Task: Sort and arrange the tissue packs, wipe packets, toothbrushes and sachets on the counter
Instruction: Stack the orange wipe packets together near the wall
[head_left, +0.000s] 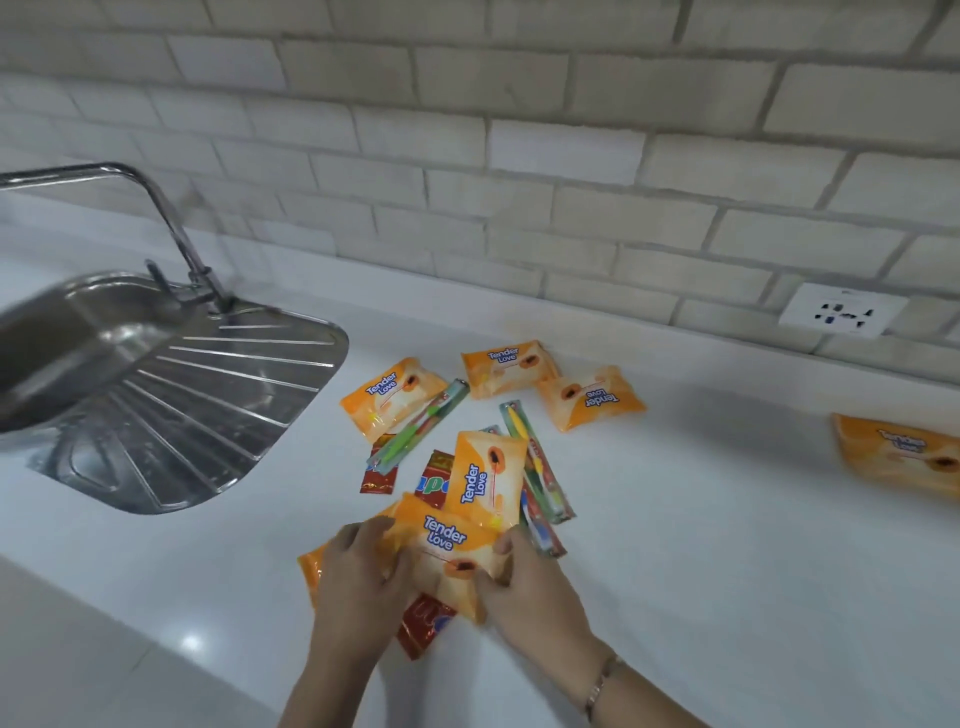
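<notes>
Orange pack (445, 551) sat at the worktop's (727, 519) near edge, both hands, left (358, 577) and right (530, 582), gripping its ends, probably to lift it clear of the jumbled toothbrushes (540, 467) and sachets (431, 480).

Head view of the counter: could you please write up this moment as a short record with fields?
hands: left hand and right hand both grip the nearest orange pack
other packs: at least four in the cluster behind it; lone pack far right
toothbrushes: green toothbrush lies across a pack; yellow toothbrush right of the middle pack
sachets: red sachet partly under the held pack
surface: white counter, sink at left
</notes>
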